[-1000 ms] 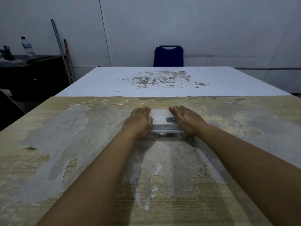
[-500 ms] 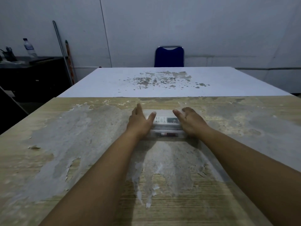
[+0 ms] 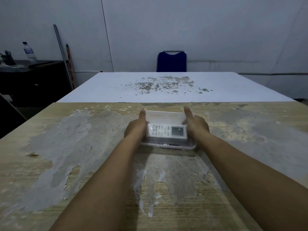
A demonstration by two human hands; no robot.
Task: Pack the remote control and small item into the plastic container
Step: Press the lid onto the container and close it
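My left hand [image 3: 135,129] & right hand [image 3: 197,127] clamp the plastic container [image 3: 168,145] by its short ends, thumbs up, so it stays level. Remote control [image 3: 166,131] lies inside, buttons up, w/ container on worn surface [image 3: 66,147]. Small item: can't tell.

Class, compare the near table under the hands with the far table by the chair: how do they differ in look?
The near table is tan wood-grain with large grey peeled patches; the far table is white with only small grey flecks. The near one carries the plastic container; the far one carries nothing visible. Both are flat and worn.
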